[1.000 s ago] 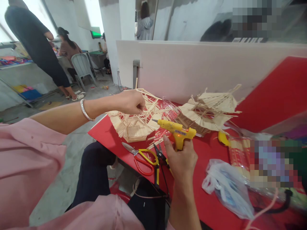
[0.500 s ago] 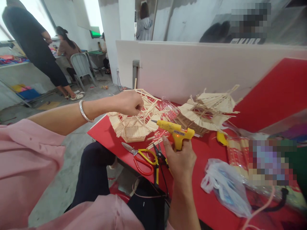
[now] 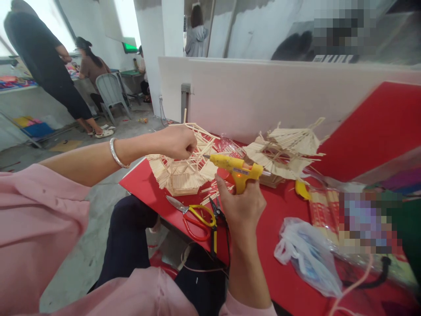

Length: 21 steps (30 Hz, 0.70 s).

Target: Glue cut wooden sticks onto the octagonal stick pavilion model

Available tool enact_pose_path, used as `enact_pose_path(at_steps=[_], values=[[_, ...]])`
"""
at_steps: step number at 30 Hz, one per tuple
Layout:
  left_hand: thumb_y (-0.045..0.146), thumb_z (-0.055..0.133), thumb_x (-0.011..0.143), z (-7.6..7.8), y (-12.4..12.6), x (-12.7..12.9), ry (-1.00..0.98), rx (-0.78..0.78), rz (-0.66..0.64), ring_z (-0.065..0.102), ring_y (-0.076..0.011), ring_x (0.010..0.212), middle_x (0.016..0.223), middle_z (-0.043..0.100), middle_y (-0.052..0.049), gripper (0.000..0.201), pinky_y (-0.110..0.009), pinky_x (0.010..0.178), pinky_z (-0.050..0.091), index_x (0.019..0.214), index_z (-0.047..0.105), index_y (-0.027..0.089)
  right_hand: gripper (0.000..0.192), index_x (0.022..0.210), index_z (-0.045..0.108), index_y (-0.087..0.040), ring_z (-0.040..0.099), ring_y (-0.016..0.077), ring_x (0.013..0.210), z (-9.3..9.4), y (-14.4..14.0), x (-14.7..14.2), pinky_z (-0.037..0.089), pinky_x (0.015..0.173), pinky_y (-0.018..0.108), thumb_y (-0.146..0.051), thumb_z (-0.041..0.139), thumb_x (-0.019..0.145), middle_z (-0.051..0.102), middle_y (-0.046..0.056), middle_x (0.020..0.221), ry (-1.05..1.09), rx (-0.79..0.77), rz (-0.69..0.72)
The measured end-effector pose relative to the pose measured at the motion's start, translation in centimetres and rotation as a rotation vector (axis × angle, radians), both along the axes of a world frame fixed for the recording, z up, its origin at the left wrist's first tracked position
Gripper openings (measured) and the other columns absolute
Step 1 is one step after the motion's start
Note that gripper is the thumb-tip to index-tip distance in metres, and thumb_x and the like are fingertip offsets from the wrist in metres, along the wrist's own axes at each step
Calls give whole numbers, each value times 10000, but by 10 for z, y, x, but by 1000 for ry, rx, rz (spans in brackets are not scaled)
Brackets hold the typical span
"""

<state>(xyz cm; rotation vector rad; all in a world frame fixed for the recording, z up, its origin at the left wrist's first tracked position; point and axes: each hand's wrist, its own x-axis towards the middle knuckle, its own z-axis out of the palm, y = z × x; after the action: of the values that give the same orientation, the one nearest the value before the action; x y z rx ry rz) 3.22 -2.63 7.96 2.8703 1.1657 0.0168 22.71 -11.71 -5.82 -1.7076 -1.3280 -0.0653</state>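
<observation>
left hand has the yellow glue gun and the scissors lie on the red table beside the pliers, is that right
Not quite: the head view shows the yellow glue gun in the right hand, not the left hand. The scissors do lie on the red table beside the pliers.

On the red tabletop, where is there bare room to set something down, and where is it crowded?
Bare red tabletop shows between the right hand and the plastic bag, and left of the nearer stick model. It's crowded around the scissors, pliers and loose sticks.
</observation>
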Motion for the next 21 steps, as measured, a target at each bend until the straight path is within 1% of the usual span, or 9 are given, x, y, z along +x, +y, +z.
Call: enact_pose_path(at_steps=[2,5,9,12,17,21], values=[[100,541,644,-1,0,0,-2,11,2,356,-99,503,527,572,-16,136,-302,540,242,553,626,155,532,1023,639,-147,582,206,684,2,7,-3,426,636,330,-621,572,791,640,67,778,-80,42,-24],[99,545,640,-1,0,-1,-9,24,1,348,-100,502,523,565,-15,134,-302,532,235,550,625,157,476,1027,631,-142,587,205,690,1,11,-5,424,627,327,-565,544,825,653,79,802,-155,56,-50],[100,545,637,-2,-1,-1,-9,30,0,350,-103,499,520,574,-15,141,-314,545,240,550,638,160,465,1022,620,-133,608,219,751,1,10,-6,423,626,323,-551,544,834,673,116,879,-179,36,-57],[104,541,643,-2,-1,0,0,27,-4,346,-101,491,517,573,-14,147,-315,547,238,552,641,159,455,1038,620,-140,610,221,765,1,9,-7,426,629,324,-541,538,841,676,120,906,-183,42,-50],[98,539,638,0,-3,2,18,24,22,358,-104,514,553,583,-19,134,-304,544,242,581,646,156,436,975,619,-146,603,211,730,1,9,-7,423,610,315,-553,542,838,670,108,859,-190,61,-59],[100,536,648,1,-4,2,38,11,36,355,-106,526,570,589,-27,136,-310,557,243,594,649,152,429,958,620,-151,593,206,700,1,8,-7,400,587,306,-555,543,833,662,96,826,-184,51,-67]])
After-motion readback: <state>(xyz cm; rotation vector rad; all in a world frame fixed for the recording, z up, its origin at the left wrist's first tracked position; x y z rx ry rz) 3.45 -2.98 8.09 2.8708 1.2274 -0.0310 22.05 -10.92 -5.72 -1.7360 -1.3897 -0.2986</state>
